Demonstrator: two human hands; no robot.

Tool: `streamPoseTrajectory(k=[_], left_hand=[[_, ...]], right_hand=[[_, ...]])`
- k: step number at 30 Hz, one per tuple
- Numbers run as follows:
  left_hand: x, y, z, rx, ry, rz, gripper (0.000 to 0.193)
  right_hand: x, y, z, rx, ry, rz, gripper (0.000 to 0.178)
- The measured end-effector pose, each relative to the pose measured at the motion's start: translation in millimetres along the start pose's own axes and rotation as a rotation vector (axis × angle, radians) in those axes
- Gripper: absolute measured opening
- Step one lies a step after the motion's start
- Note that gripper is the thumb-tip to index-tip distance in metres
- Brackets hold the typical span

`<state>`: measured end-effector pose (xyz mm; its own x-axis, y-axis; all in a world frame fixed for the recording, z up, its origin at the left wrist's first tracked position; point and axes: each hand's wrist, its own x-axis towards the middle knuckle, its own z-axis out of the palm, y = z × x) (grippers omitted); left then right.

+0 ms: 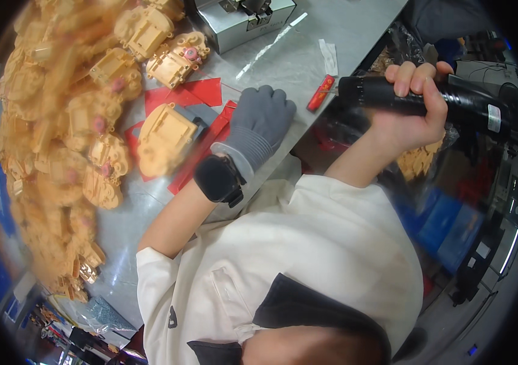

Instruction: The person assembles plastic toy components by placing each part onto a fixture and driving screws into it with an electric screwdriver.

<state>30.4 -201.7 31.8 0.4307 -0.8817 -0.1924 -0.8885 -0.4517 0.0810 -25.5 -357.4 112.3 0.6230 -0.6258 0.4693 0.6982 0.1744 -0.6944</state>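
My right hand (414, 97) is bare and wraps round a black electric screwdriver (475, 109) held roughly level to the right of the bench edge. Its thin bit points left at a small red piece with yellow marks (321, 93); whether they touch I cannot tell. My left hand (262, 115), in a grey knitted glove, rests at the bench with its fingers curled under, so anything in them is hidden. Beside it is a red fixture (201, 152), and a tan plastic housing (164, 137) sits on that fixture.
A big heap of tan plastic housings (58, 121), some with pink round parts, covers the left of the metal bench (119, 243). At the back stands a silver box-shaped device (246, 27). Blue bins (444, 222) are at the lower right, below the bench.
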Motion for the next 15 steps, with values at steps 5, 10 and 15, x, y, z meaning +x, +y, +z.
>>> streamPoseTrajectory(k=[5,10,15], left_hand=[[-1,17,1,0.001,0.070,0.066,0.009],[-11,19,-2,0.014,0.077,0.025,0.013],[-14,11,8,-0.010,0.051,-0.016,0.018]], right_hand=[[-4,-8,-7,0.031,0.003,-0.012,0.035],[-10,-13,-9,0.027,-0.028,0.003,0.035],[-10,-9,-6,-0.009,-0.032,0.026,0.036]])
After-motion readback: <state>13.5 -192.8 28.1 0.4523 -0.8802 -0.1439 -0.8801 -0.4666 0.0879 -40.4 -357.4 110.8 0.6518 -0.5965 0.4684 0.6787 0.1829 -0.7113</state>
